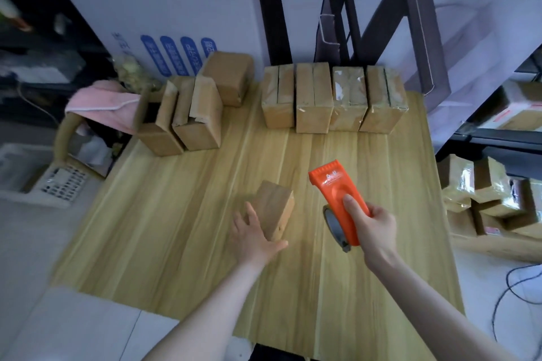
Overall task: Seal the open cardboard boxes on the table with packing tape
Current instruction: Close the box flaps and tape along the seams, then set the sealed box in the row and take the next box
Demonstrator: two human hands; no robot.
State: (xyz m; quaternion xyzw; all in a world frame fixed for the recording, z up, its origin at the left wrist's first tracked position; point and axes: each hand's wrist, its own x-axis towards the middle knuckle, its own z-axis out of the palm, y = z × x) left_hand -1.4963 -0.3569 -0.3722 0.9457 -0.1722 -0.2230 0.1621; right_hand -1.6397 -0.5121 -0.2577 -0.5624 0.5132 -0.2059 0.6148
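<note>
L hand [255,231] lies flat vs near side of small box [275,206], fingers straight & close together, thumb out. R hand [374,224] curls round tape gun [337,193], thumb on top, just right of box, mid-table [176,228]. Box prob. light, stiffish card, slides easily; steady it by the sides.
</note>
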